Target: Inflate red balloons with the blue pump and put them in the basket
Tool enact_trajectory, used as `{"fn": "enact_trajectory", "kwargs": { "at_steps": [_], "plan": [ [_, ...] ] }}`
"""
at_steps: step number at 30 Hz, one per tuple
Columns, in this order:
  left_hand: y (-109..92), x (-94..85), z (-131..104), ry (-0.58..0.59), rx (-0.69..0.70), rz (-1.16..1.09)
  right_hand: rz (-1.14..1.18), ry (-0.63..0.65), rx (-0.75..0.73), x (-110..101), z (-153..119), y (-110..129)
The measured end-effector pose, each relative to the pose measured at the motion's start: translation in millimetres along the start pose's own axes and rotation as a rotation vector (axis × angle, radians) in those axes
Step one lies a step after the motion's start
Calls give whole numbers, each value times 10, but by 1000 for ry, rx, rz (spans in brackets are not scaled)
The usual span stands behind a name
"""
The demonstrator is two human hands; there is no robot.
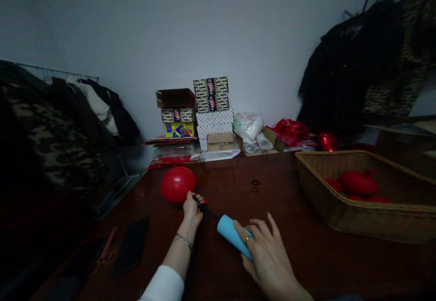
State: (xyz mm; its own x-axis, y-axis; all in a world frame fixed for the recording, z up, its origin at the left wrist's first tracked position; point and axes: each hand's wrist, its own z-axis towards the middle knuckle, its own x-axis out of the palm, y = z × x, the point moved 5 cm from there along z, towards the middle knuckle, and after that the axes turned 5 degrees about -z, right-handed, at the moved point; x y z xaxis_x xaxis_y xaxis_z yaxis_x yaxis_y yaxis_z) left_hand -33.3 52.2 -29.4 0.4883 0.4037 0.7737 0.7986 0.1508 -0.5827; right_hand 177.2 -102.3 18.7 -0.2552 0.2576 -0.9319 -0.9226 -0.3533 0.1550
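A round, inflated red balloon (178,184) sits at the nozzle end of a hand pump with a light blue barrel (233,235) and a black front part. My left hand (192,208) is closed round the balloon's neck and the pump's nozzle. Against the blue barrel's rear rests my right hand (267,253), its thumb along the barrel and its other fingers spread out above it. What the right palm touches is hidden.
A wicker basket (327,214) with red balloons (359,183) stands at the right. Stacked boxes (214,123) and a plastic bag (248,126) lie beyond the brown table (272,205). A dark flat object (131,246) and a pink stick (109,243) lie at the left.
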Motion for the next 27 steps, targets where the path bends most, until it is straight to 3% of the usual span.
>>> {"fn": "enact_trajectory", "kwargs": {
  "at_steps": [7, 11, 21, 27],
  "plan": [
    [440, -13, -304, 15, -40, 76, -49, -8, 42, 145, 50, 22],
    [551, 7, -379, 40, -65, 87, -67, -33, 46, 177, 49, 14],
    [405, 4, -246, 16, -23, 99, -52, -40, 22, 139, 52, 69],
    [107, 49, 0, -7, 7, 63, -31, -7, -2, -16, 20, 8]
  ]
}}
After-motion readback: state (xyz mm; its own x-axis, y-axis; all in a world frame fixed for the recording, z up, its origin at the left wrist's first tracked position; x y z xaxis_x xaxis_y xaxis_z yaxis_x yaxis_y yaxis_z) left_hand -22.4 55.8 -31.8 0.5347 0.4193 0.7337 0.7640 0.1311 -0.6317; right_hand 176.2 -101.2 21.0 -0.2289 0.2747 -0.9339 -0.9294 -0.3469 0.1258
